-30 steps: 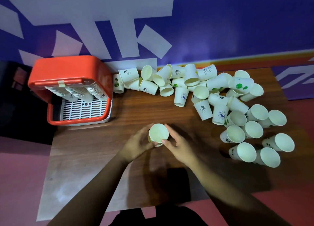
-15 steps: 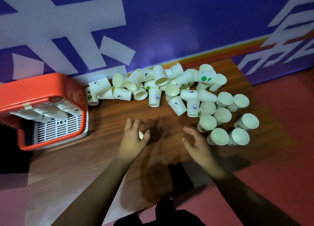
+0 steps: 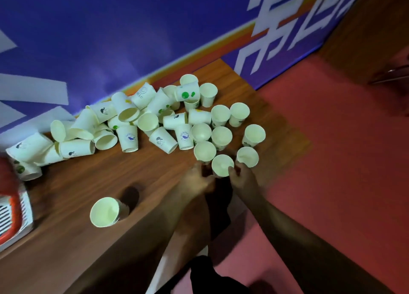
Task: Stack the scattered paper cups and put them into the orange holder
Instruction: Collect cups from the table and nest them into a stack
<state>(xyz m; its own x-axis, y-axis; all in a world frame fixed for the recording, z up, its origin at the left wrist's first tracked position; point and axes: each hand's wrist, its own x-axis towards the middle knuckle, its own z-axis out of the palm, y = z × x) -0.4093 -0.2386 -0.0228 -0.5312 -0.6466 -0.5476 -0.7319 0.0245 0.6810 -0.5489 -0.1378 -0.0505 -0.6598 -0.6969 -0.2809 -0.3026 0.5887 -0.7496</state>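
Several white paper cups [image 3: 155,121] lie scattered along the far side of the wooden table [image 3: 73,256], some upright and some on their sides. A short stack of cups [image 3: 105,211] stands alone at the near left. Only a corner of the orange holder [image 3: 10,216] shows at the left edge. Both hands are at the near end of the right-hand cluster, on either side of one upright cup [image 3: 222,165]. My right hand [image 3: 243,179] closes on its right side. My left hand [image 3: 197,180] is just left of it with nothing in it. Motion blur hides the fingers' detail.
A blue wall with white shapes [image 3: 110,39] backs the table. Red floor [image 3: 332,161] lies beyond the table's right edge, close to the right-hand cups. The holder's white slotted tray [image 3: 6,214] shows at the left edge.
The stack that both hands held now stands alone on the table. Both hands have moved right to the cup cluster, and my view has swung right, pushing the holder to the edge.
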